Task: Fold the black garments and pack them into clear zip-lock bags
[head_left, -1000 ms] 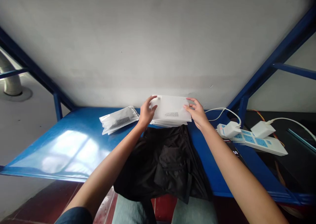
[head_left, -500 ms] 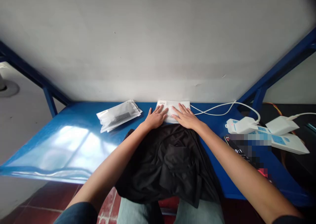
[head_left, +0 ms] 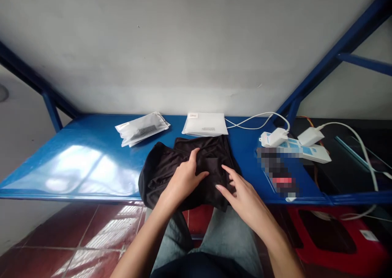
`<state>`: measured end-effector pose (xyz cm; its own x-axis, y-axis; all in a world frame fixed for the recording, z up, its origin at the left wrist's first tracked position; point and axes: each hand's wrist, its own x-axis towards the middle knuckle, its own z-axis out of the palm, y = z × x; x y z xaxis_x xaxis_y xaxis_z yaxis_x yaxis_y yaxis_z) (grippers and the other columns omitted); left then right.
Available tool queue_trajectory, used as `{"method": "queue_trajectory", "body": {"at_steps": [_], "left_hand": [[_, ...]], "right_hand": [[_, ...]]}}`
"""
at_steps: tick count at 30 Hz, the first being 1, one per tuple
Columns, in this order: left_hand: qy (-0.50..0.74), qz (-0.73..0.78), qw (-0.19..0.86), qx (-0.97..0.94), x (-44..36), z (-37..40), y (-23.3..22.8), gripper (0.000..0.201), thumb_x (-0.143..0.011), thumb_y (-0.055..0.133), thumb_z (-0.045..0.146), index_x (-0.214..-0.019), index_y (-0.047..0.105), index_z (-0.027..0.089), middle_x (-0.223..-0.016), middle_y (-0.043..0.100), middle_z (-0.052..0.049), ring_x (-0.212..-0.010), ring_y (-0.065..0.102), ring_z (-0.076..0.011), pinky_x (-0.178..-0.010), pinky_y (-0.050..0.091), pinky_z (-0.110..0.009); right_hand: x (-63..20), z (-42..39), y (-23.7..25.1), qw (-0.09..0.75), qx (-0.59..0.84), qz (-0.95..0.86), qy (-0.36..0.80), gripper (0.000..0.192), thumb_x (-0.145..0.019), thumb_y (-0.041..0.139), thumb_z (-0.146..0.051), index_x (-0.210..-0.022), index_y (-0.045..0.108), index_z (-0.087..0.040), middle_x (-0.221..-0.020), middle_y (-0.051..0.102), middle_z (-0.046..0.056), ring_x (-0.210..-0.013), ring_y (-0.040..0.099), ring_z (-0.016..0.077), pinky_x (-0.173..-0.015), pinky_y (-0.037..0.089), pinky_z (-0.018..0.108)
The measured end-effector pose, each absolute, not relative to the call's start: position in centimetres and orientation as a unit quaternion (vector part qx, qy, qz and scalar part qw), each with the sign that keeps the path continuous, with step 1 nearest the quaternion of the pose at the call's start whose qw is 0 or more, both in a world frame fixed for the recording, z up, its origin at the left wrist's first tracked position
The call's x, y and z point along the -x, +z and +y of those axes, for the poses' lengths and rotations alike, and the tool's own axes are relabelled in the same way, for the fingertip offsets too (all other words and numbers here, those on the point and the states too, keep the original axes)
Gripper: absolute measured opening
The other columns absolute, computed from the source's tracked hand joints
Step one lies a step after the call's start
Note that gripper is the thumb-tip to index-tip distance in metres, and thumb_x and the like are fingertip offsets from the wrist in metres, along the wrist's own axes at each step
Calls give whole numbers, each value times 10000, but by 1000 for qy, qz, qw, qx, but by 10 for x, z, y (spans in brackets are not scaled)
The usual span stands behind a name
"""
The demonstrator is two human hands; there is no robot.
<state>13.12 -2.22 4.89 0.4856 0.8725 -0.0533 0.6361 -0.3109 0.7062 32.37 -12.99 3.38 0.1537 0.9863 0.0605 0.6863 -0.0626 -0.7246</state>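
Observation:
A crumpled black fabric garment (head_left: 159,171) lies on the blue tabletop in front of me, its lower part at the front edge. My left hand (head_left: 185,177) is over its middle, thumb and forefinger spread apart. On the garment's right side is my right hand (head_left: 240,188), thumb and forefinger apart and the other fingers curled, with nothing visibly pinched. Whether either hand presses on the cloth is hard to see. Just behind the garment lies a white plastic packet (head_left: 205,124) with a small label, untouched.
Several frosted plastic packets (head_left: 142,130) are stacked to the left on the blue table (head_left: 101,135). On the right, a white power strip (head_left: 315,152) holds chargers (head_left: 277,137) with white cables. A partly blurred phone (head_left: 277,171) lies near it. A red stool (head_left: 330,241) stands below.
Both hands have left the white packet at the back and come toward me, onto the black garment. The garment is bunched differently, and the view has shifted.

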Motion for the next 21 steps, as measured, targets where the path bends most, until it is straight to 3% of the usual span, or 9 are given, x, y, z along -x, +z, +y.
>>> {"method": "queue_trajectory", "body": {"at_steps": [3,6,9,12,14,16,18,21], "left_hand": [[272,429,422,-751,-145,-17,58,588,-899,676,273,-1449,468,277,-823,606,31,-742,654,-169,-699,481,-254],[356,397,465,-707,-160,-12,63,512,-931,659,325,-1410,483,281,-900,597,21,-797,653,-153,-749,510,-257],[377,456,365,-719,-173,-14,55,528,-913,686,261,-1402,487,268,-1035,602,-31,-907,653,-193,-808,531,-308],[370,497,211,-756,-182,-28,44,311,-973,606,233,-1281,574,267,-1173,589,-73,-1078,620,-234,-915,520,-357],[326,469,177,-801,-189,-40,38,225,-1004,591,382,-1182,597,244,-1141,611,-75,-1080,617,-245,-917,525,-365],[243,451,157,-844,-197,-49,34,444,-928,647,591,-1143,590,207,-1103,624,-93,-1049,624,-280,-871,543,-393],[167,456,120,-866,-204,-51,31,592,-851,690,676,-1154,584,179,-1129,623,-123,-1068,617,-325,-845,549,-426],[134,438,103,-883,-207,-45,31,426,-925,681,538,-1152,585,191,-1148,631,-108,-1082,620,-301,-853,546,-393]], "right_hand": [[-329,-117,47,362,686,-559,293,540,-957,601,-463,-1458,568,-263,-1166,727,122,-913,733,235,-735,627,349],[-350,-100,59,412,684,-531,283,560,-938,633,-495,-1451,582,-275,-1235,707,122,-1011,714,245,-823,611,368],[-372,-88,50,417,677,-532,290,594,-906,669,-540,-1441,599,-290,-1314,684,127,-1141,680,281,-980,559,442],[-384,-84,24,404,677,-512,342,624,-900,658,-577,-1451,584,-294,-1385,658,137,-1196,667,304,-1039,522,486],[-388,-85,8,432,664,-485,370,619,-921,620,-592,-1458,564,-289,-1418,642,136,-1259,641,299,-1049,520,467],[-388,-88,-2,465,650,-474,371,582,-926,612,-580,-1415,594,-266,-1412,650,132,-1284,626,289,-1056,519,440],[-386,-90,-7,468,647,-483,360,530,-921,621,-547,-1358,639,-248,-1369,682,125,-1221,661,285,-1030,535,430],[-385,-89,-8,458,648,-488,364,496,-919,618,-504,-1327,672,-227,-1232,750,123,-1051,725,274,-916,587,412]]}}
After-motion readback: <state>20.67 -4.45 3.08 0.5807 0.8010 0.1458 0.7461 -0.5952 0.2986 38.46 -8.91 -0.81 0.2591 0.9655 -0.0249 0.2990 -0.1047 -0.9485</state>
